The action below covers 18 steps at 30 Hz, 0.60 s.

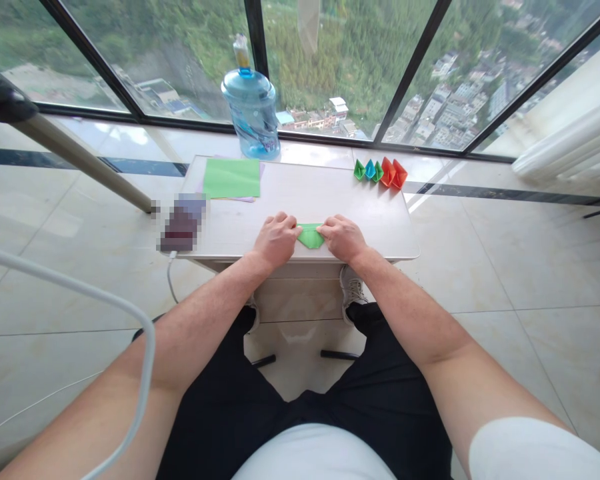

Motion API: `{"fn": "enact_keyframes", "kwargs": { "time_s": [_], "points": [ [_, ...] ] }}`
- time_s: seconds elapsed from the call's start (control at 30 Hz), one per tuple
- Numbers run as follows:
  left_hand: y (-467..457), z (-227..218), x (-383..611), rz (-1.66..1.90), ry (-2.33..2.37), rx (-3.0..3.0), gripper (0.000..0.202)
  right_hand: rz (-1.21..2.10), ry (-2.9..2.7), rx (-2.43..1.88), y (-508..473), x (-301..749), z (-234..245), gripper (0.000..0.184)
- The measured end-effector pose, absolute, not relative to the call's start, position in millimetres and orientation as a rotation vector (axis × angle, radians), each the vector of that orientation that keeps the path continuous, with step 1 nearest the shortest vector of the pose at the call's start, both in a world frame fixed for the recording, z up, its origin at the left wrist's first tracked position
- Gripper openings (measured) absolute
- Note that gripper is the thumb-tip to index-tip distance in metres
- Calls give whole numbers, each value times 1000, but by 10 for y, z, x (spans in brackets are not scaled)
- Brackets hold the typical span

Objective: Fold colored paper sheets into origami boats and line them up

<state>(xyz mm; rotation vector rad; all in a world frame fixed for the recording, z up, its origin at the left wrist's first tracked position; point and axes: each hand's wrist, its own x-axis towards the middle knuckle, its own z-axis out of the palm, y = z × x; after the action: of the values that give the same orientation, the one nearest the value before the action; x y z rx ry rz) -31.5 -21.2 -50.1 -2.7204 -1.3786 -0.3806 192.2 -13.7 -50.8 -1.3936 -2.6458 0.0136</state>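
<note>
A small folded green paper (311,236) lies near the front edge of a small white table (330,200). My left hand (276,239) has its fingers curled and pinches the paper's left edge. My right hand (342,237) is closed the same way on the paper's right edge. Both hands rest on the tabletop, with the paper between them.
A stack of coloured paper sheets (231,178), green on top, lies at the table's back left. Several folded paper boats (381,171), green, blue and red, stand at the back right. A blurred dark object (183,223) sits at the left edge. A blue water jug (251,107) stands behind by the window.
</note>
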Motion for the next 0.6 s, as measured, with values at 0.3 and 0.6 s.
{"fn": "enact_keyframes", "kwargs": {
  "time_s": [0.3,0.6],
  "points": [
    [-372,-431,-347,-292,-1610,-2631,38,62,-2648,-1455,-130,1903,-470,34],
    [-517,-301,-310,-237,-1832,-2463,47,74,-2645,-1465,-144,1894,-460,34]
  ]
}}
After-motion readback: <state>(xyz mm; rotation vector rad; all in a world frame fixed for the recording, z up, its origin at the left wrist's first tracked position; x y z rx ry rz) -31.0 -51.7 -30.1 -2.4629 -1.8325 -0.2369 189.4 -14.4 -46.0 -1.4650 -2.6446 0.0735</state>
